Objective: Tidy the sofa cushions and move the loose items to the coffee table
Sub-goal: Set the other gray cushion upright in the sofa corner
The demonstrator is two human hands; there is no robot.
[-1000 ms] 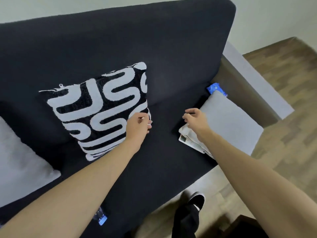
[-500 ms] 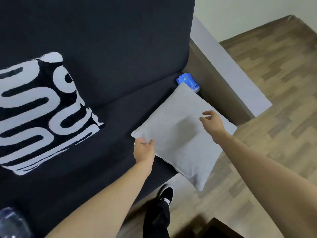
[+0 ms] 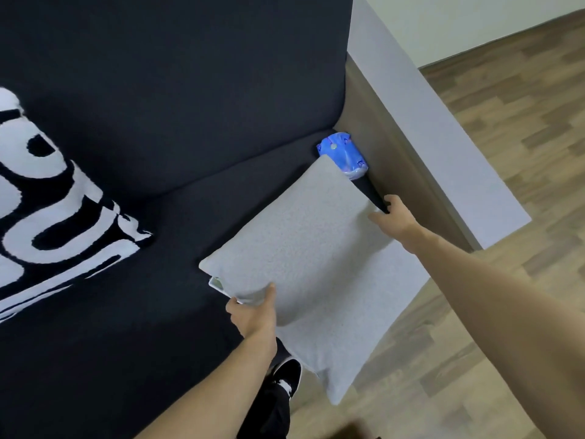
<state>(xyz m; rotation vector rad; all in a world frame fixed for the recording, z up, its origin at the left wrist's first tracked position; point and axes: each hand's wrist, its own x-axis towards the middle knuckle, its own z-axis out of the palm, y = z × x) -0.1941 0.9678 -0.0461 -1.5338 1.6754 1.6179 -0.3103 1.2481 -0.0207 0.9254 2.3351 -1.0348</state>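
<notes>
Lifted by both hands (image 3: 253, 315) (image 3: 394, 217), grey cushion (image 3: 304, 248) half-hides blue packet (image 3: 343, 153).

Item (image 3: 216, 282) under cushion (image 3: 304, 248), perhaps paper.

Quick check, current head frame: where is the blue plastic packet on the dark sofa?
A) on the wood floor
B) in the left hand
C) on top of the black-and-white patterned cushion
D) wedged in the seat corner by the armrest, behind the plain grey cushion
D: the blue plastic packet sits in the seat corner against the armrest, just past the far corner of the plain grey cushion; neither hand touches it.
</notes>
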